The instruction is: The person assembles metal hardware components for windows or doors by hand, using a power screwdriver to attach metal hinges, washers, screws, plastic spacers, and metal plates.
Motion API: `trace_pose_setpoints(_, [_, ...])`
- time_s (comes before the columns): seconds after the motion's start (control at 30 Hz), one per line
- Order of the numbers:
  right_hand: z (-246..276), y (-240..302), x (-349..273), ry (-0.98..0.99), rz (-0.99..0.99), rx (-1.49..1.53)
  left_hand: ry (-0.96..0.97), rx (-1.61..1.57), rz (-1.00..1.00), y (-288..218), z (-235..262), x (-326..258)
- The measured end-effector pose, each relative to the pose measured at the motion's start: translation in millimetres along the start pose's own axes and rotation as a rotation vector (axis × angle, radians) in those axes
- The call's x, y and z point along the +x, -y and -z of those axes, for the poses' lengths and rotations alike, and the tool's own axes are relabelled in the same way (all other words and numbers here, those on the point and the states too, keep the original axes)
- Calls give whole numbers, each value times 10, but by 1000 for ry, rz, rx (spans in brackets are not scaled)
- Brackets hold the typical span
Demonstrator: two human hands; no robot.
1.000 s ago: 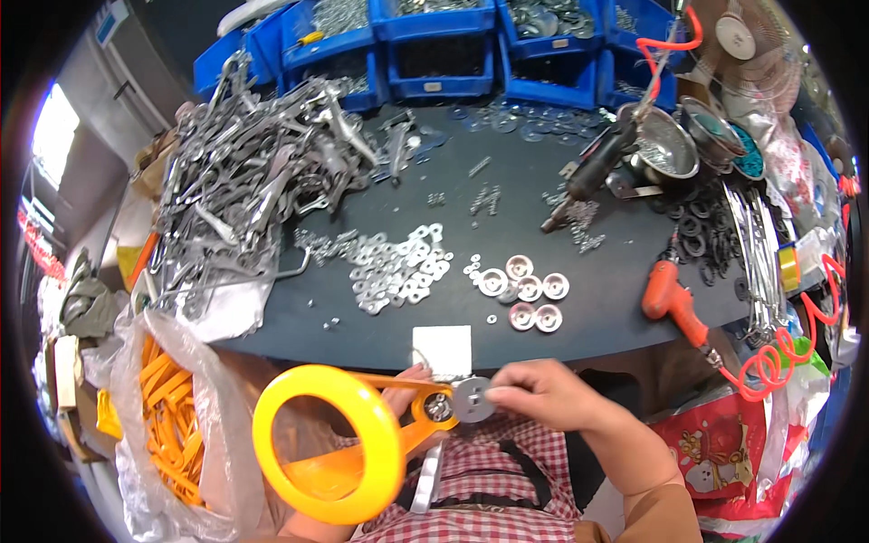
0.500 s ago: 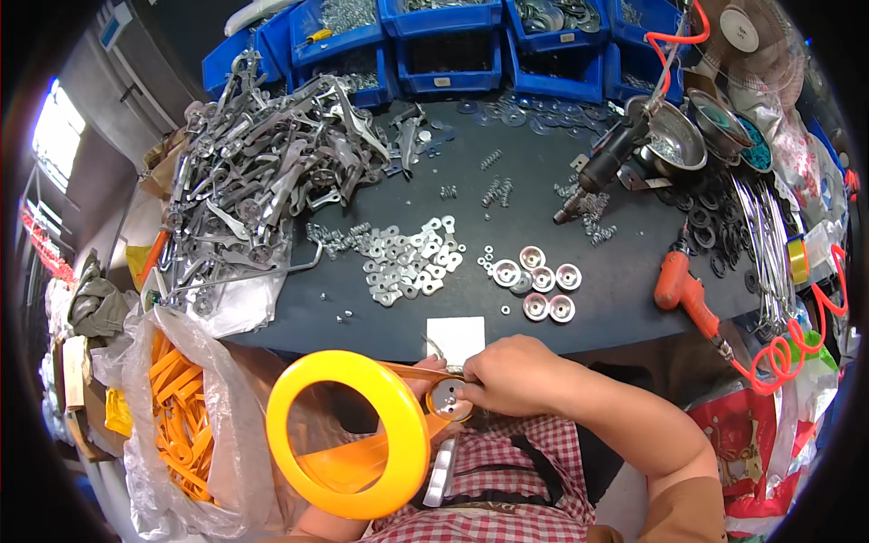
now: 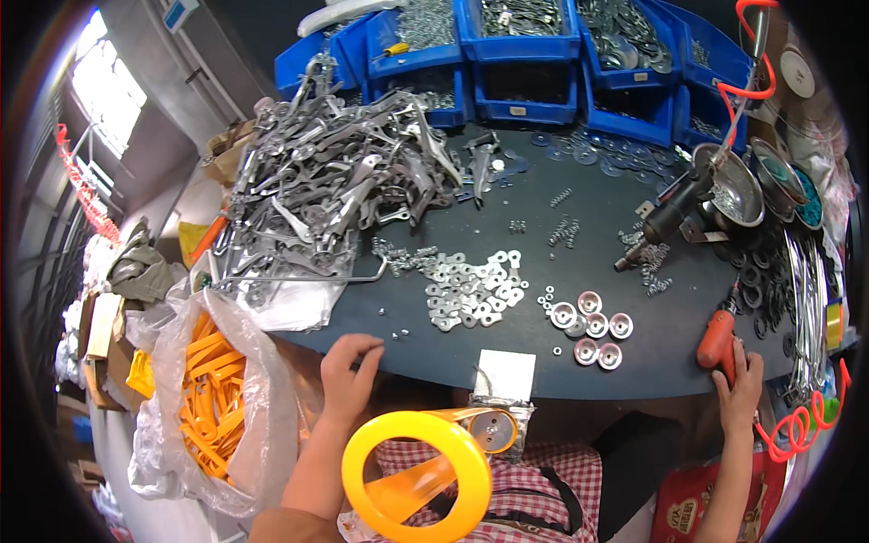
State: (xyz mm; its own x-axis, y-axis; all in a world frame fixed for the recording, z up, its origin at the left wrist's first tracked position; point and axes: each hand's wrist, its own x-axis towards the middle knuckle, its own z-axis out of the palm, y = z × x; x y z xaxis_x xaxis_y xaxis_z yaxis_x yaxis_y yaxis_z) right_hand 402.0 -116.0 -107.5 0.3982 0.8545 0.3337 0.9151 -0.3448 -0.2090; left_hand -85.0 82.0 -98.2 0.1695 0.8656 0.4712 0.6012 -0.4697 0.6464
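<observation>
My right hand [image 3: 744, 389] is at the near right table edge, its fingers closed round the handle of a red-orange pistol-grip air drill [image 3: 715, 342]. My left hand [image 3: 351, 376] hovers at the front edge with thumb and forefinger apart, close to a few tiny metal pieces [image 3: 395, 335]. Neither hand touches the yellow-orange ring-shaped part [image 3: 480, 484]. Its arm ends in a round metal disc with small holes [image 3: 493, 431], which rests at a metal fixture [image 3: 518, 443] below a white square pad [image 3: 506, 374].
Flat metal links [image 3: 471, 290], cupped silver discs [image 3: 595, 326] and springs lie mid-table. A heap of metal levers [image 3: 335, 181] stands left, above a plastic bag of orange parts [image 3: 272, 398]. Blue bins [image 3: 525, 109] line the back. A dark air tool [image 3: 670, 217] hangs at right.
Both hands have let go of the ring-shaped part. My right hand has moved right onto the drill, my left hand forward and left toward the tiny pieces. The view has shifted.
</observation>
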Motion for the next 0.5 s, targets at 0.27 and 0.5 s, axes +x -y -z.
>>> trace_pose_setpoints(0.27, [-59, -60, 148, -56, 13, 132, -75, 146, -12, 336, -33, 405])
trace_pose_setpoints(0.5, [8, 1053, -690, -189, -342, 1315, 24, 347, -309, 342, -317, 683])
